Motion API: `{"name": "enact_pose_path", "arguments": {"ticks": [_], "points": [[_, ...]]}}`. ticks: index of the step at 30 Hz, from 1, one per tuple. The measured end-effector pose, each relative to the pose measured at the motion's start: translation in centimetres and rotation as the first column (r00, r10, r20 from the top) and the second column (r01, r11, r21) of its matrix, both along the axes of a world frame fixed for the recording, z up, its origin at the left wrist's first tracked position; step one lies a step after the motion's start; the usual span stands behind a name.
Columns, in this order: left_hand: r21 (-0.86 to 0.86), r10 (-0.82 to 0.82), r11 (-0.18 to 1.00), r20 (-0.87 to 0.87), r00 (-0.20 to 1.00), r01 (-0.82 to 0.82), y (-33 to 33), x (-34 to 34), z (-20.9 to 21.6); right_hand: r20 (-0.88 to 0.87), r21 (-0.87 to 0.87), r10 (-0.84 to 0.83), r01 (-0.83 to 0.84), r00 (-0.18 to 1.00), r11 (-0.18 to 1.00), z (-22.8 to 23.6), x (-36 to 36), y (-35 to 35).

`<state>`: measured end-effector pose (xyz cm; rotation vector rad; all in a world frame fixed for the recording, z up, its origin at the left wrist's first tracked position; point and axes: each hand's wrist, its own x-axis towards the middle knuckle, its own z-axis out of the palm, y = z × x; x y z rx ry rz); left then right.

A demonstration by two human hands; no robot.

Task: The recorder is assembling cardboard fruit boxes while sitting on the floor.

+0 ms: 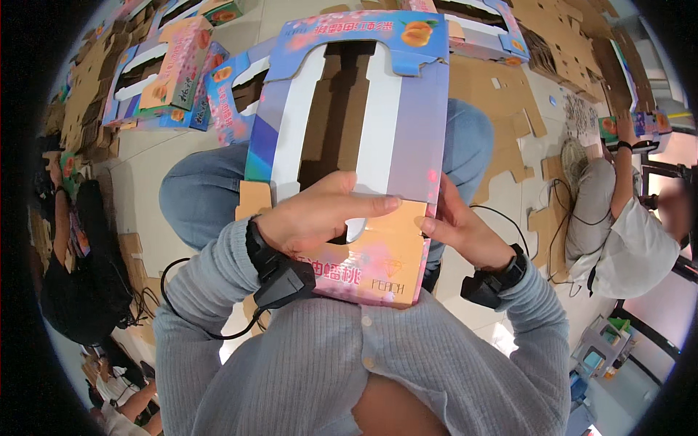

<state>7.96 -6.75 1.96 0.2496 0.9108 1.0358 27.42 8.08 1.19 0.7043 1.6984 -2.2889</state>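
A printed cardboard fruit box point(418, 120) with a long cut-out in its top stands lengthwise between my knees. Its walls are blue, purple and pink, with an orange fruit picture at the far end. My left hand point(316, 214) lies over the near end, index finger stretched along the orange end flap point(396, 251), the other fingers partly hidden. At the right near corner, my right hand point(465, 227) grips the box, thumb on the flap's edge and fingers against the side wall. Through the cut-out shows the brown inside.
Folded fruit boxes point(178, 73) stand at the far left, another box point(483, 33) at the far right. Flat cardboard sheets point(502, 109) lie on the tiled floor. A person in a white top point(618, 247) sits at right; a dark bag point(87, 269) is at left. Cables trail about.
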Motion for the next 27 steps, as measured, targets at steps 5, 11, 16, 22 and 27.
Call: {"name": "enact_pose_path", "arguments": {"ticks": [5,11,16,22,27], "points": [[-0.014,0.052,0.999,0.105,0.993,-0.051,0.4,1.0,-0.5,-0.013,-0.124,-0.054,0.052,0.998,0.991,-0.6,0.4,0.7],[-0.017,0.074,0.997,0.066,0.995,-0.073,-0.1,1.2,0.5,0.075,0.038,0.091,-0.094,0.993,0.995,0.2,-0.4,1.2],[-0.031,0.045,0.998,-0.027,0.999,-0.046,-0.3,1.5,-0.4,0.122,0.057,0.122,-0.129,0.985,0.99,0.4,-0.9,1.1],[-0.039,0.116,0.992,-0.005,0.993,-0.116,-0.9,2.4,-2.0,0.036,0.191,0.095,-0.101,0.995,0.976,-0.7,-0.4,0.1],[0.081,0.074,0.993,0.168,0.983,-0.088,-0.6,2.2,-1.7,0.0,0.087,0.202,-0.201,0.979,0.976,-1.1,-0.1,2.1]]}}
